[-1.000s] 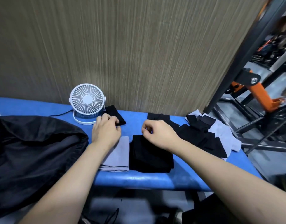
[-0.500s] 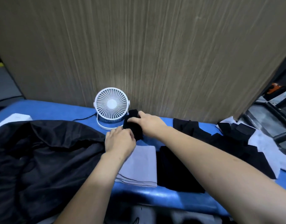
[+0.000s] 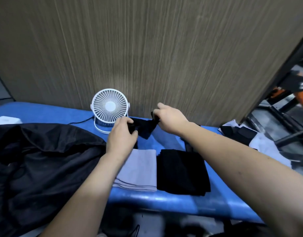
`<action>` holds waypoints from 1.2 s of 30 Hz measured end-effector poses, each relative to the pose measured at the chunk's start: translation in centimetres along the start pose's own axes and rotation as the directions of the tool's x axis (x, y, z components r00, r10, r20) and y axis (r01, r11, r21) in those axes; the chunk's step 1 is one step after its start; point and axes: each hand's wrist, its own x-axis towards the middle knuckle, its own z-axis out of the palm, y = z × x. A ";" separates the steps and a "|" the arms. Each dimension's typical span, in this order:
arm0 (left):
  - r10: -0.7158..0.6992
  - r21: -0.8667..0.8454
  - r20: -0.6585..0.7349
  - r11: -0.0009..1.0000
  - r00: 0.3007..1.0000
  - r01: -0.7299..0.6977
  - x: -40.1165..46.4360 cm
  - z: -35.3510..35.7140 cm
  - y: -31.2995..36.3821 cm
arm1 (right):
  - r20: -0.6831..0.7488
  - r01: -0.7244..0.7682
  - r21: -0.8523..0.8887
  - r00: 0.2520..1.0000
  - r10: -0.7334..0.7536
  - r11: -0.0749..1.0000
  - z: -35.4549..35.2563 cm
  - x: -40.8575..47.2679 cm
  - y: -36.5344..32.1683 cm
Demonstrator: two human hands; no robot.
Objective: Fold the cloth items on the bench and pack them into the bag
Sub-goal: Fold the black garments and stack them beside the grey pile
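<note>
A small black cloth (image 3: 144, 128) is stretched above the blue bench (image 3: 164, 200), just in front of the fan. My left hand (image 3: 122, 135) pinches its left end and my right hand (image 3: 169, 117) pinches its right end. Below them lie a folded grey cloth (image 3: 138, 170) and a folded black cloth (image 3: 181, 173), side by side near the bench's front edge. A large black bag (image 3: 39, 165) lies slack on the left. A heap of black and white cloths (image 3: 253, 137) sits at the right end, partly behind my right forearm.
A small white desk fan (image 3: 110, 108) stands against the wood-grain wall, its cable running left. A white object (image 3: 7, 120) shows at the far left behind the bag. A metal frame with orange parts (image 3: 291, 100) stands to the right of the bench.
Both hands have lifted the small black cloth off the bench and my right hand has pulled its end out to the right, spreading it. The camera has shifted slightly.
</note>
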 end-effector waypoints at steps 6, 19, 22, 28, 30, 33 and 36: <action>0.119 -0.173 -0.154 0.974 0.981 -0.146 -0.2 -1.1 1.2 | -0.119 -0.235 0.417 0.944 0.309 0.878 -5.2 -4.1 3.2; 0.269 -0.506 0.056 0.838 0.961 -0.205 -4.3 -0.6 4.9 | -0.108 -0.332 0.606 0.866 0.488 0.723 -11.2 -16.6 6.7; 0.284 -0.462 0.231 0.874 0.931 -0.152 -5.2 0.4 4.8 | 0.003 -0.418 0.590 0.856 0.516 0.690 -10.3 -20.0 7.2; 0.296 -0.407 0.408 0.906 0.863 -0.118 -7.1 3.0 5.0 | 0.119 -0.468 0.638 0.844 0.523 0.611 -7.7 -25.4 7.9; 0.268 -0.373 0.417 0.922 0.869 -0.105 -7.4 3.4 5.4 | 0.182 -0.505 0.701 0.809 0.558 0.504 -7.6 -26.3 7.8; 0.248 -0.344 0.430 0.934 0.868 -0.097 -7.3 3.4 6.1 | 0.274 -0.528 0.764 0.786 0.555 0.371 -7.6 -26.8 7.5; 0.251 -0.277 0.383 0.949 0.889 -0.148 -7.6 3.6 6.2 | 0.302 -0.569 0.738 0.759 0.577 0.362 -7.5 -26.6 7.4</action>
